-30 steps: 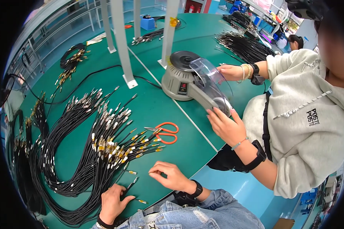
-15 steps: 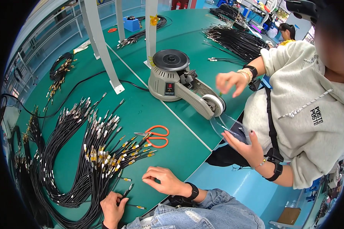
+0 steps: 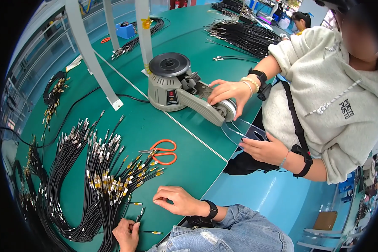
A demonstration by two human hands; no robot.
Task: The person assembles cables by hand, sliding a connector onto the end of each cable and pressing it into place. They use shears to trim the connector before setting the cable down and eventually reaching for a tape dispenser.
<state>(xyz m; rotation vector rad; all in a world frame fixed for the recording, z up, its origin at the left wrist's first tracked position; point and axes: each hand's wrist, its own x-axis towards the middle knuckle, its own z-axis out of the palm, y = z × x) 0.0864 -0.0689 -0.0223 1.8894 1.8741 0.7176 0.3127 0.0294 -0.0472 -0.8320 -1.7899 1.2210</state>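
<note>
At the lower edge of the bench, my left hand [image 3: 127,235] is closed round a short black cable [image 3: 140,215], whose metal tip sticks up past the thumb. More of that cable is hidden under the fingers. My right hand [image 3: 178,200] rests on the green top, loosely curled, thumb and forefinger slightly apart with nothing between them. Left of both hands lies a large curved bundle of black cables [image 3: 77,201] with white and yellow tagged ends. Two loose tagged cable ends show close to my left hand, one of them a cable [image 3: 149,232] to its right.
Orange-handled scissors [image 3: 164,152] lie beyond my right hand. A grey tape dispenser [image 3: 168,86] with a black turntable stands mid-bench. A co-worker's hand [image 3: 233,95] touches its front reel; the other hand [image 3: 264,148] is by a clear loop. White posts [image 3: 94,63] rise from the bench.
The co-worker's upper hand has moved left and down onto the dispenser's reel. The view has shifted slightly. My own hands have hardly moved.
</note>
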